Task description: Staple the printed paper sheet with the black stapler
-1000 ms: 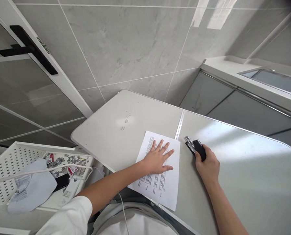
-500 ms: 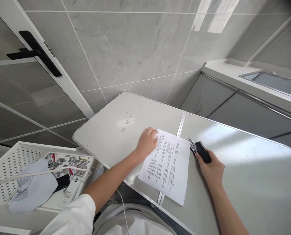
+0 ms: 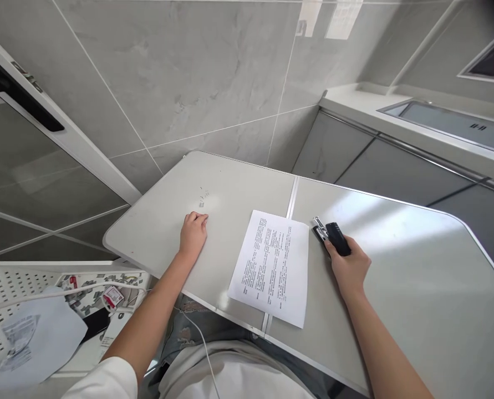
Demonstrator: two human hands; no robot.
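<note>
A printed sheet of paper (image 3: 271, 265) lies flat across the seam of a light grey folding table (image 3: 396, 288). My right hand (image 3: 346, 266) rests on the table just right of the sheet, its fingers closed round a black stapler (image 3: 333, 237) with a metal nose. My left hand (image 3: 192, 235) lies on the tabletop left of the sheet, fingers curled and together, with nothing visible in them. Its fingertips point toward a few small loose staples (image 3: 204, 198) a short way beyond.
A white perforated cart tray (image 3: 5, 282) at the lower left holds a pale cloth (image 3: 39, 338), a white cable and small packets. A glass door with a black handle (image 3: 18, 94) stands at the left. A counter (image 3: 417, 133) runs behind the table at the right.
My left hand has left the sheet and slid left across the table toward the staples. The sheet has shifted a little to the right. My right hand stays on the stapler.
</note>
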